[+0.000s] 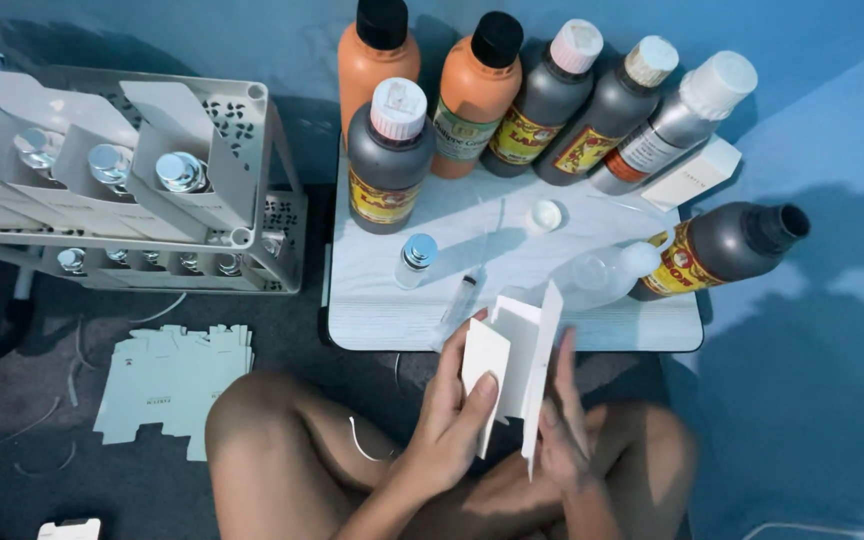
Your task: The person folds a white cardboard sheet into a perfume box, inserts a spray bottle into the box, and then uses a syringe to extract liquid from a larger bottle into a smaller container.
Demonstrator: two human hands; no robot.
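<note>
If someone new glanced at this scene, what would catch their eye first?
Probably the white carton, partly folded, held in the left hand and right hand at bottom centre. Behind it, tall orange and grey bottles line the small white table; a rack of boxed vials stands left.

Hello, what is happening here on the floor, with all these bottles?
A person sits on the floor, and both hands, left hand and right hand, hold a flat white carton, partly folded open. Ahead, a low white table carries dark and orange bottles and a syringe. More flat cartons lie on the floor.
</note>
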